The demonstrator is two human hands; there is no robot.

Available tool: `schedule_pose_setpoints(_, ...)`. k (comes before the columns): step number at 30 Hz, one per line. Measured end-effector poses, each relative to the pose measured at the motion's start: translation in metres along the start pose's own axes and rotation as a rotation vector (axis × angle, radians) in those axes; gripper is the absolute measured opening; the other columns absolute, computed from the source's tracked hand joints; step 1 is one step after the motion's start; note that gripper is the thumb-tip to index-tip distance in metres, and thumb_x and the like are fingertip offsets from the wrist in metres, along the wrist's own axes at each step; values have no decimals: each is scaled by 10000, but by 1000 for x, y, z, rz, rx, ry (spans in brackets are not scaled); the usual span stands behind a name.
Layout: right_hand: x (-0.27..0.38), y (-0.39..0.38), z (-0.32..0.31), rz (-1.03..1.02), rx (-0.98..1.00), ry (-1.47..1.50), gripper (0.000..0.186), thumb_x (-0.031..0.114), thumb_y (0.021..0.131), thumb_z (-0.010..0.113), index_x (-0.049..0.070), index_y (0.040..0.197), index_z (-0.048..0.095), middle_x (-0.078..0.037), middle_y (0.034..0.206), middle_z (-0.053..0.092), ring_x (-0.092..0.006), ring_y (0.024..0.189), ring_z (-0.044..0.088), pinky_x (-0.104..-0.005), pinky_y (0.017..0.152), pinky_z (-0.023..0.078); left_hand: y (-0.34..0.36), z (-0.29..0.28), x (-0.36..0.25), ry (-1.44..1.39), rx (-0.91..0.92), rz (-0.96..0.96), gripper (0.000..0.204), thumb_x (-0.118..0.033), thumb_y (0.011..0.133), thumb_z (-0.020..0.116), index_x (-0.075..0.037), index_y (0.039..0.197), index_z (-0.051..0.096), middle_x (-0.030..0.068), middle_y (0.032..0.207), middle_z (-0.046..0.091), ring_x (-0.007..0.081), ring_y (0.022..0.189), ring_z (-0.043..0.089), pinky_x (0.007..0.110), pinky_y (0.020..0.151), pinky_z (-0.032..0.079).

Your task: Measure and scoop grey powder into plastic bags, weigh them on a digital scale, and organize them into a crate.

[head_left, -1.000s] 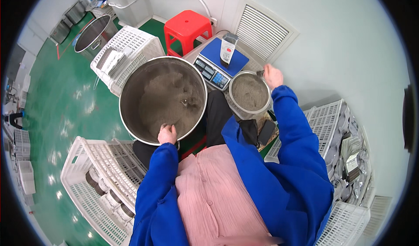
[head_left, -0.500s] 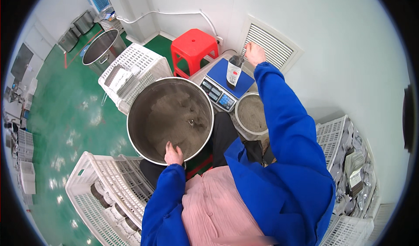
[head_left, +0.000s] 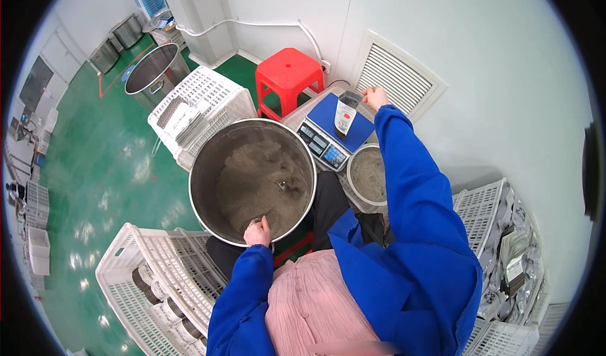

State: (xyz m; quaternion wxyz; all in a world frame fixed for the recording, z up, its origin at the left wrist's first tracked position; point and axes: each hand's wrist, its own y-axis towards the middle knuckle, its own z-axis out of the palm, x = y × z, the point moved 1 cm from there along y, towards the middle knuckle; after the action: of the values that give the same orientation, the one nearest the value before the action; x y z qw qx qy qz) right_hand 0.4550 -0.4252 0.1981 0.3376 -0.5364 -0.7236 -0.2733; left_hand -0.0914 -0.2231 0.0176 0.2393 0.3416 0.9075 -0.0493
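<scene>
A large steel pot (head_left: 208, 220) stands between my legs, with grey-brown powder (head_left: 252, 192) inside and a small shiny object (head_left: 281, 183) half sunk in it. My left hand (head_left: 257, 232) is just inside the near rim, its fingers curled together; what they hold, if anything, is hidden. An upright pouch (head_left: 345, 117), white-fronted with a dark open mouth, stands on the blue plate of a digital scale (head_left: 322, 144). My right hand (head_left: 375, 97) is at its top right corner, thumb and finger pinched on the edge.
A bowl of powder (head_left: 368, 174) sits beside the scale. Around me are a red stool (head_left: 289, 72), a white crate with stacked flat pouches (head_left: 184, 125), a crate of filled pouches (head_left: 148, 271) and a crate of silvery pouches (head_left: 511, 255). A tall steel pot (head_left: 154, 72) stands behind.
My right hand has come down from above the pouch to its top corner, and the pouch's mouth now shows wider. My left hand's spread fingers have closed at the powder.
</scene>
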Motion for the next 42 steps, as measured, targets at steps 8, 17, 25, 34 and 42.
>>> schedule_pose_setpoints(8,7,-6,-25,183,-16,329,292,167,955,440,11,985,686,-95,749,692,-127,536,547,-293,475,431,-3,8,9,6,-30,23,272,-252,845,633,-48,722,764,124,984,744,327,801,718,429,761,576)
schedule_pose_setpoints(17,18,-18,-40,149,-34,382,286,175,958,447,-17,1006,653,-82,752,651,-93,531,488,-265,446,389,-3,4,8,8,-21,-2,259,-266,826,646,-60,720,763,144,897,733,341,772,709,445,746,573)
schedule_pose_setpoints(25,25,-29,-60,184,-54,502,223,148,937,485,6,971,654,-59,730,640,-75,528,483,-251,440,387,-3,3,7,17,-3,-13,269,-294,835,657,-64,733,753,150,838,707,352,759,698,462,724,565)
schedule_pose_setpoints(34,-25,-54,-117,284,-36,692,198,149,937,524,26,1023,654,-20,694,602,-82,514,456,-250,456,370,-2,5,5,39,12,17,288,-300,833,656,-54,707,735,145,847,706,352,774,697,463,729,565)
schedule_pose_setpoints(42,-104,-119,-134,346,-51,445,239,188,956,488,34,1013,661,-6,672,606,-67,531,471,-247,472,375,0,1,4,43,45,0,280,-303,838,658,-54,746,747,161,866,710,355,788,699,462,748,565)
